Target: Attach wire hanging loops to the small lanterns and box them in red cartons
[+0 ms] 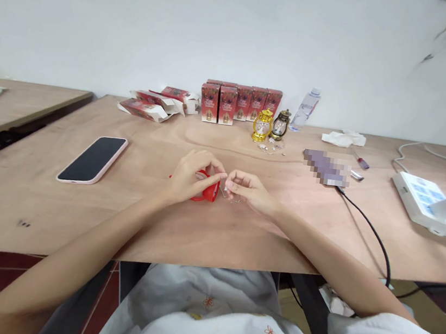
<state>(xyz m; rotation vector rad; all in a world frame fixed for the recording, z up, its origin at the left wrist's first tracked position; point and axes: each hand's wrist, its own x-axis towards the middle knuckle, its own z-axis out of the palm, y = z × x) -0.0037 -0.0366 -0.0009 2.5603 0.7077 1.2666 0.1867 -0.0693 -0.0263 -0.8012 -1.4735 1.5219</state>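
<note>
My left hand (187,177) is wrapped over a small red lantern (212,192) that lies on its side at the middle of the table, its base end turned to the right. My fingers hide much of it. Close by on the right, my right hand (251,194) is closed in a pinch on a tiny white piece (226,188), too small to name. A thin wire (236,201) shows just below the right fingertips; where it attaches is hidden. The fingertips of both hands nearly meet beside the lantern's base.
Gold (262,125) and bronze (280,125) lanterns stand behind, near small scraps (266,148). Red boxes (226,106), opened boxes (148,109) and a bottle (306,110) line the wall. A phone (93,160) lies left; a cabled phone (325,167) and power strip (427,202) lie right.
</note>
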